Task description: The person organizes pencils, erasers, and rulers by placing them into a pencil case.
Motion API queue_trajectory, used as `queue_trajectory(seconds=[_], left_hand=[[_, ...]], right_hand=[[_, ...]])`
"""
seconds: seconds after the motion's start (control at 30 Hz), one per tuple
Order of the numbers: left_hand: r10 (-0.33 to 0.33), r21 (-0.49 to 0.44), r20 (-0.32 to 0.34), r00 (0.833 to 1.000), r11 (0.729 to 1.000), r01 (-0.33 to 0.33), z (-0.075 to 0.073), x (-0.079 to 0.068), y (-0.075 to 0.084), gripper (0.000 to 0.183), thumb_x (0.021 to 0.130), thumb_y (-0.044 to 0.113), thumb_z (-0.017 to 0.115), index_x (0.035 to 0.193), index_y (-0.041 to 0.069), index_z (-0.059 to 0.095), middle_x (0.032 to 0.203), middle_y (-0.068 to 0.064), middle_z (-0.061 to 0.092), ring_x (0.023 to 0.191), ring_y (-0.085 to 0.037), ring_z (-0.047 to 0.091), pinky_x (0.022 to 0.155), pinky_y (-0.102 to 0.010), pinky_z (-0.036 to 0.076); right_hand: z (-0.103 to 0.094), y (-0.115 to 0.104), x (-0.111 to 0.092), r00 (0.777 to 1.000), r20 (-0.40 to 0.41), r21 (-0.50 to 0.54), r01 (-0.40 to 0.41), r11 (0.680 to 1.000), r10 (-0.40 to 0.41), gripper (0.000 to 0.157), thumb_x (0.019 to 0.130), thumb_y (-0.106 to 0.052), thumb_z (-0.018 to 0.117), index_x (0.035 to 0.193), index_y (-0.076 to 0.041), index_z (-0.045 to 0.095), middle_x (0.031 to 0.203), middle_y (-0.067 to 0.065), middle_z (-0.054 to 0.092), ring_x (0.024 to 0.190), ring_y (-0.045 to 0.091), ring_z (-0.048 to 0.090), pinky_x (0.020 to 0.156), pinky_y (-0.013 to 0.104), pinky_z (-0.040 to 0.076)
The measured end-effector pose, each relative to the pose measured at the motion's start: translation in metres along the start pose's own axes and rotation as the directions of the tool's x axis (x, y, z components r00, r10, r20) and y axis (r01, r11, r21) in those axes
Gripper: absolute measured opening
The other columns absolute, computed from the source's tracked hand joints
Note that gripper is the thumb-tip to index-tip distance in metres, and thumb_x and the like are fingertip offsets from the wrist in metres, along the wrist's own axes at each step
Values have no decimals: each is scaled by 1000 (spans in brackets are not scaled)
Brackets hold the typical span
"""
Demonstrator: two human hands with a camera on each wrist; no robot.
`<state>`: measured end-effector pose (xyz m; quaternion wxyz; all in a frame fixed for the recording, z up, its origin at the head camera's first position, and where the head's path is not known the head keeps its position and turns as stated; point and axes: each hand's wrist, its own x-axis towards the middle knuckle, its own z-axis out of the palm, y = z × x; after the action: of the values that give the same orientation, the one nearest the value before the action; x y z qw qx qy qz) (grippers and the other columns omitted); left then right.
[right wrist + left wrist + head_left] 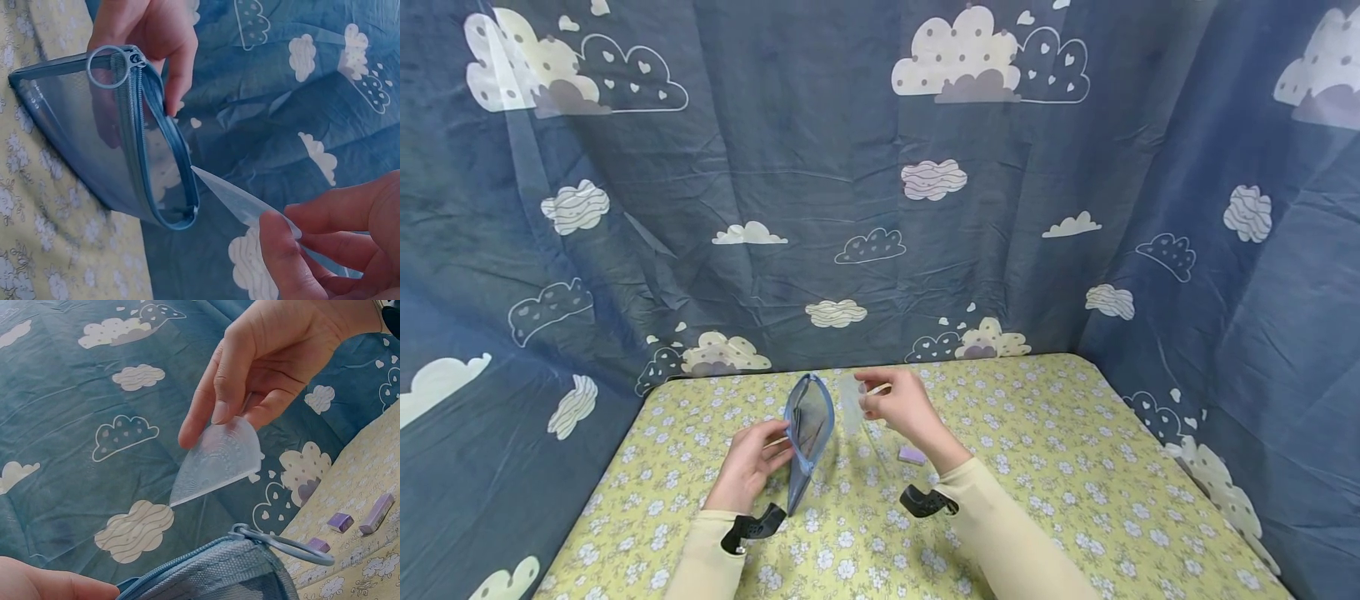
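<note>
Two hands, head view: the left hand (754, 463) grips the blue zip pouch (809, 435) by the left side of its rim; the right hand (897, 408) pinches a clear protractor (851, 407) just right of the gaping mouth.
Floral cloth, head view: a small purple block (912, 456) lies on the floral cloth (1112, 475), nearer than the right hand's fingers.
Protractor, left wrist view: thumb and fingers hold it by its rounded end, apart from the pouch; the pull ring (325, 557) hangs at one end of the zip.
Pouch mouth, right wrist view: the zip is undone and the protractor's pointed tip aims at the rim; whether they touch, I cannot tell.
Step in hand: apparently lining up the protractor with the opening.
Next move: probably calls for the left hand to keep the mouth wide while the right guides the tip leftward, past the zip teeth, before loosening its pinch.
</note>
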<state>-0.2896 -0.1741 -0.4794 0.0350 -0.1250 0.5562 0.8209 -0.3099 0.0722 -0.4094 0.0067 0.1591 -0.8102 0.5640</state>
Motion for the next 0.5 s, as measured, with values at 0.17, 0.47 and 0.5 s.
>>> queue_trajectory(seconds=[0.17, 0.47, 0.5], left_hand=[[4, -6, -8, 1000, 1000, -4, 1, 1, 0, 25, 80, 15, 67, 99, 1, 58, 96, -11, 54, 105, -38, 51, 84, -42, 47], [-4, -5, -21, 1000, 1000, 4, 2, 2, 1, 27, 80, 15, 67, 101, 0, 58, 93, -10, 56, 105, -38, 51, 83, -42, 48], [-4, -7, -25, 1000, 1000, 4, 2, 2, 2, 26, 80, 14, 67, 101, 0, 58, 93, -10, 57, 104, -38, 52, 82, -42, 48]], right_hand=[[2, -7, 3, 1000, 0, -1, 5, 1000, -5, 38, 81, -6, 64, 116, -19, 62, 100, 7, 59, 72, 18, 63, 57, 32, 54], [11, -14, 12, 1000, 12, 20, 22, 1000, -22, 39, 79, -3, 65, 118, -12, 62, 97, 8, 59, 71, 18, 63, 59, 31, 54], [12, -15, 13, 1000, 13, 22, 23, 999, -23, 39, 79, -3, 65, 118, -11, 62, 97, 8, 59, 71, 19, 63, 59, 32, 54]])
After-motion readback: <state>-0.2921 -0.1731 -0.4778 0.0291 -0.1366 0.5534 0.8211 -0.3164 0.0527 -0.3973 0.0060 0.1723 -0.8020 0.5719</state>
